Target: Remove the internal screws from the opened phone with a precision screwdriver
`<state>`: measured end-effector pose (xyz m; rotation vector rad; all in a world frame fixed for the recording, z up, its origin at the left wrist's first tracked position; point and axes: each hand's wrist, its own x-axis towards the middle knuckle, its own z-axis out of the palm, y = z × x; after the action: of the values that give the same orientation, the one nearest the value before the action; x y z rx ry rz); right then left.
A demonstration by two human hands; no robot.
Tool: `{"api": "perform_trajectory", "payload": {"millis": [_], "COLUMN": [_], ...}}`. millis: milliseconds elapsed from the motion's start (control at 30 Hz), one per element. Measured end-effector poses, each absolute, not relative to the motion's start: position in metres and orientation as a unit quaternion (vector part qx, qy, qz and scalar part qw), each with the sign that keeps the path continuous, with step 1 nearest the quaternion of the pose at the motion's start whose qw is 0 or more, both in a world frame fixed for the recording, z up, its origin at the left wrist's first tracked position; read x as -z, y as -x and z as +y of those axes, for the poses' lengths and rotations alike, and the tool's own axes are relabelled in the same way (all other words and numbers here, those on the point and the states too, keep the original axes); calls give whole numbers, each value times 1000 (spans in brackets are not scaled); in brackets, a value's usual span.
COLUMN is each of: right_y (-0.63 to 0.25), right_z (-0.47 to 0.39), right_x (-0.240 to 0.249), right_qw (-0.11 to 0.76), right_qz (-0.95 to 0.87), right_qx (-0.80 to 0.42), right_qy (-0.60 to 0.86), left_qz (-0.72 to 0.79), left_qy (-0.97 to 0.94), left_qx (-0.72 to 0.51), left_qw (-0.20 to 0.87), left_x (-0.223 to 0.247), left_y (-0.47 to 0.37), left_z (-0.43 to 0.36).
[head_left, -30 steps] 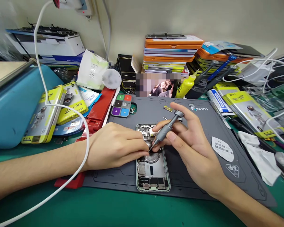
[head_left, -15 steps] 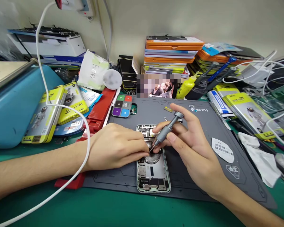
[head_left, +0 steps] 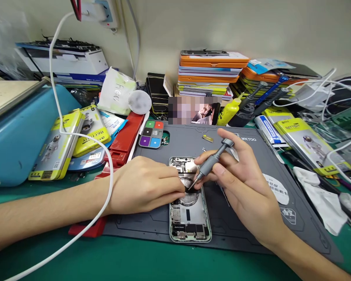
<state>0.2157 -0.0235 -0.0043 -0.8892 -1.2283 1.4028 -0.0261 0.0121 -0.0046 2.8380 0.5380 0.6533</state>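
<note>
"How far in are you?"
"The smartphone (head_left: 194, 214) has no screen over it, so its insides show. It lies near the front edge of my grey mat (head_left: 236, 228), between my hands. The round coil (head_left: 189, 200) and the modules at the bottom end sit in the body, so I'd judge the uncovering done and the inside work only partway."

"And your hands?"
"My right hand (head_left: 245, 187) pinches a grey screwdriver (head_left: 210, 164) between thumb and fingers, its tip slanting down over the coil. My left hand (head_left: 146, 185) keeps its fingers pressed together at the phone's left edge; whether they pinch anything, I can't tell. Nor can I see whether the tip meets a screw."

"Anything in the way?"
"My own left fingertips hide the spot beside the tip, and a white cable (head_left: 110, 171) hangs across my left wrist. Farther off, a tray with coloured squares (head_left: 151, 134) and a small yellowish piece (head_left: 207, 138) lie on the mat, yellow battery boxes (head_left: 311, 142) crowd both sides of the green worktop (head_left: 134, 261), and a yellow bottle (head_left: 230, 111) stands behind."
</note>
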Motion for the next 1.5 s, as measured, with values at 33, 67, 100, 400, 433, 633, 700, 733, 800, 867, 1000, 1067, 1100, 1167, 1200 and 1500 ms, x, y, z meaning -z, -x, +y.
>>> {"api": "perform_trajectory", "payload": {"millis": [33,67,100,400,433,633,700,733,800,867,1000,1067,1100,1167,1200,1500], "right_y": [-216,-216,-217,-221,-221,-221,-220,-220,-220,-220,-221,-220,-220,-217,-215,-213], "right_z": [-23,-22,-22,-14,-14,-14,-14,-14,-14,-14,-12,-12,-12,-15,-18,-54], "right_x": [4,3,2,3,3,4,4,4,4,3,2,2,1,0,-1,5], "right_qw": [520,528,538,559,559,545,546,548,552,552,569,585,593,608,614,494], "right_qz": [-510,-511,-512,-491,-494,-513,-509,-505,-500,-499,-487,-480,-480,-485,-490,-712], "right_qx": [-572,-559,-544,-512,-510,-493,-498,-502,-507,-505,-499,-489,-480,-459,-446,-321], "right_qy": [376,384,391,429,428,443,442,439,435,437,437,433,432,430,427,382], "left_qz": [169,152,131,-74,-69,-61,-58,-58,-58,-59,-32,-23,-20,9,39,354], "left_qy": [-955,-957,-959,-969,-970,-977,-978,-977,-975,-975,-979,-977,-975,-967,-958,-809], "left_qx": [-228,-236,-242,-229,-228,-203,-201,-206,-213,-211,-200,-208,-219,-255,-277,-277], "left_qw": [83,76,69,-47,-39,-4,-7,-10,-16,-22,-32,-28,-20,25,61,378], "left_x": [3,1,-1,-3,-2,1,1,0,-1,-2,-3,-3,-3,-4,-4,-7], "left_y": [26,27,27,23,23,23,23,23,22,21,19,20,21,25,27,25], "left_z": [12,11,11,-14,-15,-17,-17,-17,-16,-15,-12,-9,-7,-4,-2,12]}}
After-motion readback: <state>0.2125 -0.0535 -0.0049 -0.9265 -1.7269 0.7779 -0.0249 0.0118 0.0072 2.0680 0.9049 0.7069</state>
